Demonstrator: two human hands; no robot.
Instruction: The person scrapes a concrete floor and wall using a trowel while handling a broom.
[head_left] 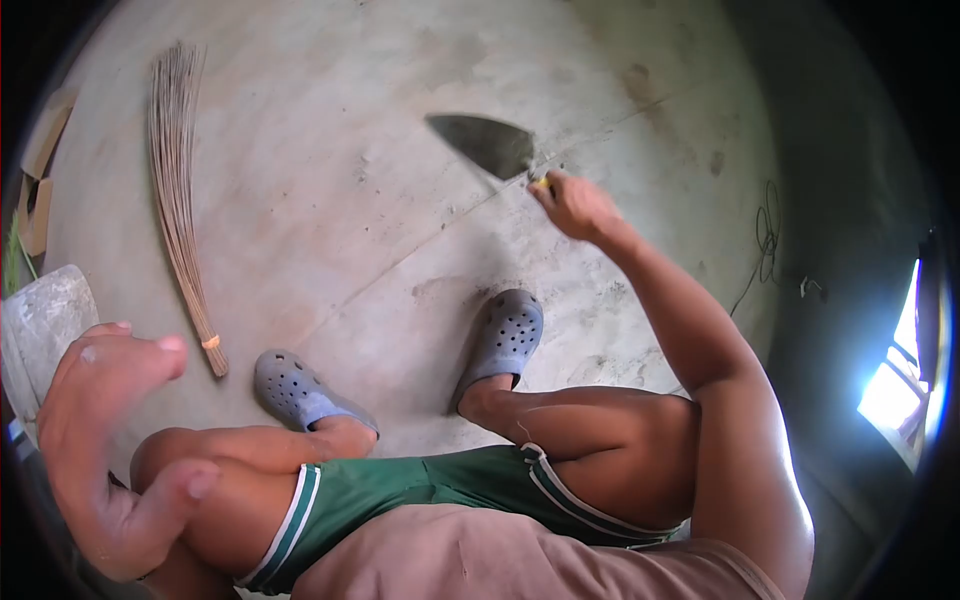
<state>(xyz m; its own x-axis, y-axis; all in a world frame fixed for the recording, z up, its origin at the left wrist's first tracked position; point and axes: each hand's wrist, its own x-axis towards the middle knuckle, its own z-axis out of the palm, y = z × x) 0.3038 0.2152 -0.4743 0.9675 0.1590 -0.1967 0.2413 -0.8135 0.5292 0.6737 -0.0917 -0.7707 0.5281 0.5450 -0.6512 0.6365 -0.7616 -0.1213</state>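
My right hand point(580, 208) is closed around the yellow handle of a trowel point(490, 145). The trowel's dark pointed blade is aimed to the left, just above or against the concrete floor point(330, 150); which of the two I cannot tell. At the lower left, my left hand point(100, 450) is raised over my knee, with fingers curved and thumb apart, and nothing shows between them. A bundled stick broom point(178, 190) lies on the floor to the left, its tied end towards me.
Grey clogs point(510, 330) are on my feet as I squat. A pale grey block-like object point(50, 310) sits at the left edge, below some cardboard point(40, 190). Thin loose wire point(767, 240) lies at the right, near a dark wall with a bright opening point(895, 390).
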